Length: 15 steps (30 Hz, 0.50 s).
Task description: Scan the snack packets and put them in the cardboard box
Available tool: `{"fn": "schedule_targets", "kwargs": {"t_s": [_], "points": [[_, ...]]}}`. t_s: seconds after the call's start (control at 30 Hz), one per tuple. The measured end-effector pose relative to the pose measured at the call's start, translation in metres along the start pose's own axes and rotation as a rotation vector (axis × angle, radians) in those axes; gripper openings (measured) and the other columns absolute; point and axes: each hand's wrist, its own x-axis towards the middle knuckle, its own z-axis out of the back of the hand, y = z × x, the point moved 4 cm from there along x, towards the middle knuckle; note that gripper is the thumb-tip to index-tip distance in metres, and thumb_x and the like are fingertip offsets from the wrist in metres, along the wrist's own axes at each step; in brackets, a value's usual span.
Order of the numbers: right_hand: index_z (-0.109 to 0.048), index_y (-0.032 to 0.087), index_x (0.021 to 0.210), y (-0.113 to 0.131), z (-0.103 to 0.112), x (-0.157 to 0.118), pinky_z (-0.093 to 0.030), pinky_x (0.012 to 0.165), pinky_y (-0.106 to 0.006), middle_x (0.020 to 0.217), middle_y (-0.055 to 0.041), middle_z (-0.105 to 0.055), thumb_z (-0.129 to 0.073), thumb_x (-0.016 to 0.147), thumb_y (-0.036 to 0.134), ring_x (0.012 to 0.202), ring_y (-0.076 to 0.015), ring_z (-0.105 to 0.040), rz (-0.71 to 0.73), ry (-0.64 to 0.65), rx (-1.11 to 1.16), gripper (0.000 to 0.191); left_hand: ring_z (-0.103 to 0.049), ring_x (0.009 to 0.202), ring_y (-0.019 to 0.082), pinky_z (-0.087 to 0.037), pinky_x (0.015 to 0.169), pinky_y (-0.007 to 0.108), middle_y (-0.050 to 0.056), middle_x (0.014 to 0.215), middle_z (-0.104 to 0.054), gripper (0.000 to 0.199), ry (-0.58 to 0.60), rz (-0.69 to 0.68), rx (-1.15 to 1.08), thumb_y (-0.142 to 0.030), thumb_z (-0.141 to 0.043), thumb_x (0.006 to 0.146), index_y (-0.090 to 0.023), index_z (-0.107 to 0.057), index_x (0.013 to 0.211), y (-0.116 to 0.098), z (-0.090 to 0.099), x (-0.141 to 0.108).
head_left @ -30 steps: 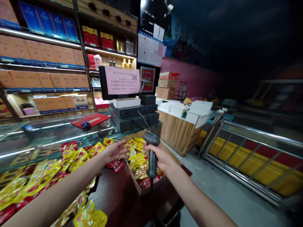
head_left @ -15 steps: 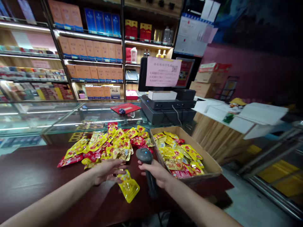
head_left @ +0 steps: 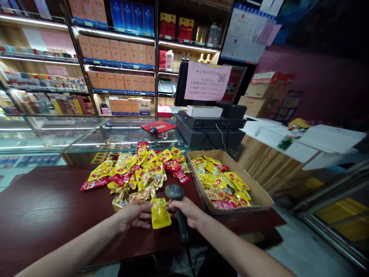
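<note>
while the right hand (head_left: 188, 212) grips a barcode scanner (head_left: 178, 209) at lower center, the left hand (head_left: 135, 216) pinches a yellow packet (head_left: 160, 214) beside it.

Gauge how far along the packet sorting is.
Roughly partway, assuming the box is the destination.
Looks done: packets already in the cardboard box.
In hand: one yellow packet at the left hand, beside the scanner gripped in the right hand.
Left: the large loose pile on the table. Exact counts can't be told.
</note>
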Motion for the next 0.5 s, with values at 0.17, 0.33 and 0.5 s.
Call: {"fn": "schedule_targets", "kwargs": {"t_s": [0.17,0.33,0.5], "points": [[-0.065,0.014,0.075,0.014,-0.005,-0.007,-0.049,0.062,-0.025,0.067,-0.0018,-0.066,-0.068,0.053,0.016,0.065,-0.0137,-0.062,0.045,-0.025,0.077,0.022,-0.067,0.087,0.027,-0.056,0.066,0.039,0.012,0.097,-0.069,0.050,-0.124,-0.082,0.019,-0.037,-0.082,0.055,-0.016,-0.055,0.092,-0.009,-0.009,0.009],[-0.065,0.015,0.082,0.035,-0.014,-0.015,-0.050,0.065,-0.027,0.066,0.0002,-0.066,-0.068,0.055,0.017,0.064,-0.0148,-0.064,0.171,-0.005,0.048,0.027,-0.068,0.081,0.025,-0.055,0.066,0.035,0.006,0.085,-0.070,0.056,-0.247,-0.198,-0.035,-0.030,-0.087,0.043,-0.018,-0.051,0.084,-0.026,-0.014,0.020],[-0.064,0.015,0.077,0.058,-0.014,-0.017,-0.050,0.069,-0.027,0.067,0.0010,-0.065,-0.070,0.054,0.016,0.067,-0.0138,-0.063,0.257,0.007,0.046,0.024,-0.068,0.076,0.023,-0.053,0.061,0.030,0.002,0.078,-0.068,0.059,-0.247,-0.275,-0.016,-0.030,-0.088,0.039,-0.019,-0.049,0.082,-0.052,-0.022,0.027]]}}
